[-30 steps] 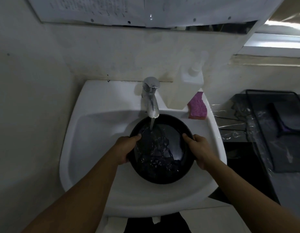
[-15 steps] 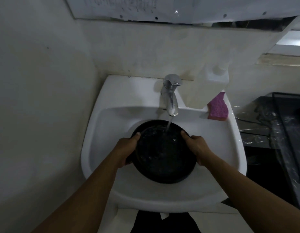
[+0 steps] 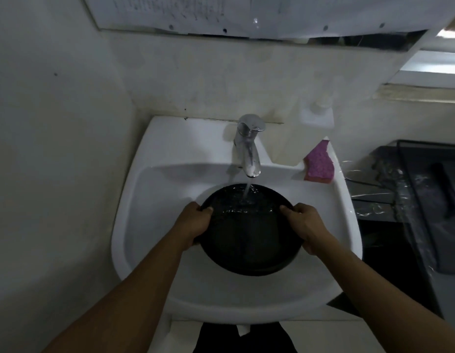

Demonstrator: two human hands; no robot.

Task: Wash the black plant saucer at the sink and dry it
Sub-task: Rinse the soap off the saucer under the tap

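Saucer: the black plant saucer (image 3: 249, 233) is held over the bowl of the sink (image 3: 150, 200), its far part under the tap (image 3: 249, 149) and its open side up.
Water: the stream (image 3: 248, 192) lands on the far half of the saucer. Ripples and a straight waterline show there, so the saucer seems tipped slightly away to pool the water. The near half looks dark and calm.
Left hand: the left hand (image 3: 193, 222) is clamped on the saucer's left rim, with the thumb over the edge. The fingers below are hidden.
Right hand: the right hand (image 3: 305, 225) grips the right rim in the same way, thumb on top.
Why two hands: holding opposite edges probably steadies the wide, shallow dish as it takes on water, and lets it be tilted or turned under the stream.
Sponge: a pink sponge (image 3: 319, 166) leans on the far right ledge of the sink, apart from the saucer and within reach for scrubbing.
Soap: a pale pump bottle (image 3: 317, 115) stands just behind the sponge against the wall.
Counter: a dark counter (image 3: 389, 200) lies to the right with a wire tray (image 3: 425, 149) on it. What the tray holds is too dim to tell.
Stage: this looks like wetting or rinsing. Drying is not yet begun, and no cloth is visible.
Risk: a wet rim may slip, and too much tilt would spill water over the far edge.
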